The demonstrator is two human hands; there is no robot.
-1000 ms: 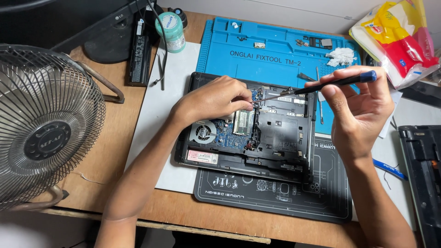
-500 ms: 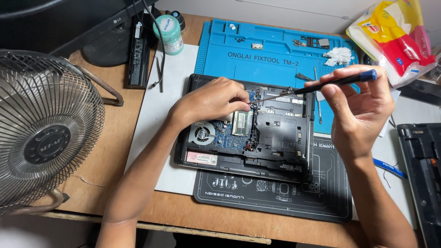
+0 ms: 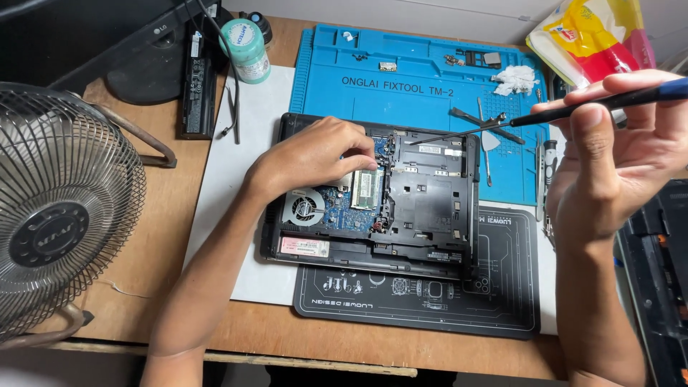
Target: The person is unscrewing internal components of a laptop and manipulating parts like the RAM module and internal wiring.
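Observation:
An opened black laptop base (image 3: 430, 201) lies bottom-up on a black work mat (image 3: 502, 301), its fan (image 3: 302, 208), blue circuit board and memory module (image 3: 368, 188) exposed. My left hand (image 3: 315, 154) rests fingers-down on the board at the laptop's upper left. My right hand (image 3: 616, 154) is raised at the right, pinching a long thin black screwdriver (image 3: 530, 120) with a blue end. The screwdriver's tip hovers over the laptop's upper middle, near my left fingertips.
A blue repair mat (image 3: 401, 72) behind the laptop carries small parts, tweezers and a crumpled tissue (image 3: 514, 77). A metal desk fan (image 3: 57, 215) stands at left. A black battery (image 3: 197, 86), a green-capped bottle (image 3: 245, 49) and a yellow-red bag (image 3: 595, 36) lie at the back.
My right hand with the screwdriver has risen slightly and shifted right; the tip stays over the laptop's top edge. My left hand has not moved.

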